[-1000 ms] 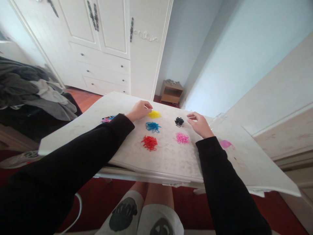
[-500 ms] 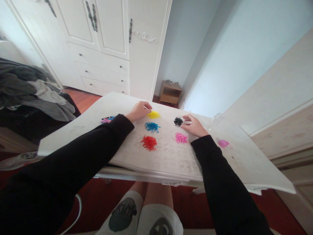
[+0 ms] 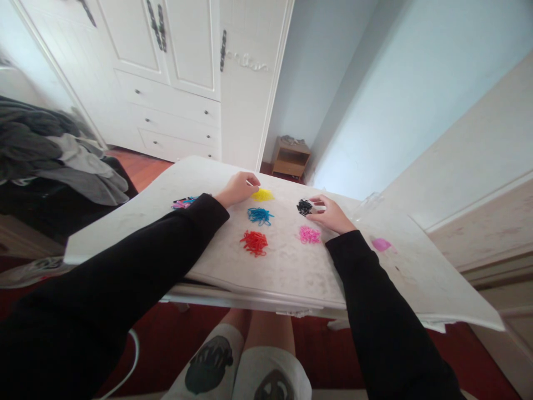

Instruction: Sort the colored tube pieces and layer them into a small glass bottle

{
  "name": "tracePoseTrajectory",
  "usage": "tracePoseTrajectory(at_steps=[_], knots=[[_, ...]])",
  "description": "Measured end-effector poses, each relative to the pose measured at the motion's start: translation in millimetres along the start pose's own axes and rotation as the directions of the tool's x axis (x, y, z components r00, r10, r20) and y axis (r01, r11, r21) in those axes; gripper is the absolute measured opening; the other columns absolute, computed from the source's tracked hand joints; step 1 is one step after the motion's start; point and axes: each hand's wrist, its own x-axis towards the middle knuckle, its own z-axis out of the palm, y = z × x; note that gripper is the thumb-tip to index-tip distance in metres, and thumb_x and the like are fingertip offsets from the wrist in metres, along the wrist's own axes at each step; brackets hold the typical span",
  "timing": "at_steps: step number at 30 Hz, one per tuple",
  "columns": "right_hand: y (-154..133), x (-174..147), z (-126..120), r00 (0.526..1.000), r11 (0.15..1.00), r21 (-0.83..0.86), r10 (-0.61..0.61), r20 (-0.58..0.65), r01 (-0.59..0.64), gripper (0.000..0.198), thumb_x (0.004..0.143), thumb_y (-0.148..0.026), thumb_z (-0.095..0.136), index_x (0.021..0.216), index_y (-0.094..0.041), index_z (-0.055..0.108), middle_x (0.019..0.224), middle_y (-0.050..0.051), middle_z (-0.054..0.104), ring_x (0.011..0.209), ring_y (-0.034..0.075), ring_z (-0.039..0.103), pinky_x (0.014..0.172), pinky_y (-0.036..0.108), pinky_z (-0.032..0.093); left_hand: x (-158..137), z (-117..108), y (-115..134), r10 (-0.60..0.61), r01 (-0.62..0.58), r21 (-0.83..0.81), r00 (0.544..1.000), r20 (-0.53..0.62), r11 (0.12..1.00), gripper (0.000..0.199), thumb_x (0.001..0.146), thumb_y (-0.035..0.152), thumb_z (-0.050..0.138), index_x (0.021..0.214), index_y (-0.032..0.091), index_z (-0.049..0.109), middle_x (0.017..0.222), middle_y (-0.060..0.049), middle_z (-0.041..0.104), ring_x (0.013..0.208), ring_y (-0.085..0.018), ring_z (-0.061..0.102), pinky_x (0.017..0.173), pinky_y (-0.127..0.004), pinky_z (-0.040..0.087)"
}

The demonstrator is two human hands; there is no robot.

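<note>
My left hand (image 3: 239, 188) rests at the left edge of a small pile of yellow rubber bands (image 3: 263, 194). Its fingers are curled in, and what they pinch, if anything, is too small to make out. At the right edge of a pile of black rubber bands (image 3: 303, 207) is my right hand (image 3: 327, 213), thumb and fingers apart beside the bands. Blue rubber bands (image 3: 260, 216) and red rubber bands (image 3: 254, 243) lie nearer to me in the middle. Pink rubber bands (image 3: 310, 234) sit just below my right hand.
A mixed-colour pile of bands (image 3: 183, 203) lies behind my left sleeve, partly hidden. On the right of the white table (image 3: 291, 278) are a clear plastic item (image 3: 368, 204) and a pink object (image 3: 381, 244). Clothes (image 3: 62, 155) are heaped at left; a wardrobe (image 3: 179, 111) stands beyond.
My right thumb and fingers have come slightly closer around the edge of the black pile. My left hand has hardly moved. The piles look the same.
</note>
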Motion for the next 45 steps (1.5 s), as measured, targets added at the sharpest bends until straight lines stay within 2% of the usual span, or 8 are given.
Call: tracePoseTrajectory(at_steps=[9, 14, 24, 37, 45], knots=[[9.6, 3.3, 4.3, 0.999, 0.999, -0.043, -0.026, -0.041, 0.024, 0.045, 0.067, -0.034, 0.081, 0.107, -0.019, 0.067, 0.114, 0.011, 0.072, 0.109, 0.029, 0.068, 0.094, 0.05, 0.058, 0.7, 0.7, 0.5, 0.003, -0.003, 0.011, 1.0, 0.01, 1.0, 0.015, 0.074, 0.017, 0.064, 0.084, 0.016, 0.075, 0.078, -0.005, 0.073, 0.081, -0.021, 0.07, 0.079, -0.032, 0.056], [7.8, 3.3, 5.1, 0.999, 1.0, -0.012, -0.016, -0.042, 0.016, 0.045, 0.068, -0.04, 0.081, 0.105, -0.02, 0.066, 0.116, 0.012, 0.071, 0.109, 0.03, 0.068, 0.092, 0.05, 0.058, 0.0, 0.1, 1.3, -0.003, 0.002, 0.01, 1.0, 0.018, 1.0, 0.016, 0.074, 0.017, 0.064, 0.085, 0.016, 0.075, 0.077, -0.005, 0.073, 0.081, -0.021, 0.07, 0.078, -0.031, 0.056], [7.6, 2.4, 6.2, 1.0, 1.0, 0.029, -0.001, 0.009, 0.001, 0.048, 0.065, -0.026, 0.081, 0.109, -0.021, 0.064, 0.117, 0.011, 0.071, 0.114, 0.029, 0.067, 0.096, 0.048, 0.055, -0.4, 0.6, 0.9, -0.001, 0.001, 0.012, 1.0, 0.017, 1.0, 0.016, 0.073, 0.018, 0.063, 0.084, 0.016, 0.075, 0.078, -0.005, 0.074, 0.08, -0.021, 0.07, 0.077, -0.031, 0.056], [8.3, 1.2, 6.1, 0.999, 0.999, 0.045, 0.023, 0.027, -0.024, 0.048, 0.068, -0.029, 0.08, 0.112, -0.02, 0.064, 0.107, 0.009, 0.073, 0.096, 0.024, 0.07, 0.092, 0.046, 0.057, -0.8, -0.2, 1.9, 0.004, -0.004, 0.012, 1.0, 0.029, 1.0, 0.015, 0.073, 0.02, 0.063, 0.083, 0.016, 0.074, 0.08, -0.006, 0.074, 0.08, -0.021, 0.069, 0.077, -0.031, 0.056], [6.6, 0.9, 6.3, 1.0, 1.0, 0.001, 0.001, -0.006, -0.001, 0.047, 0.067, -0.029, 0.081, 0.11, -0.02, 0.065, 0.108, 0.009, 0.073, 0.1, 0.025, 0.07, 0.09, 0.045, 0.058, -1.2, -0.3, 2.1, 0.004, -0.005, 0.013, 0.999, 0.039, 1.0, 0.015, 0.072, 0.02, 0.063, 0.082, 0.017, 0.074, 0.078, -0.005, 0.074, 0.079, -0.021, 0.069, 0.076, -0.03, 0.056]])
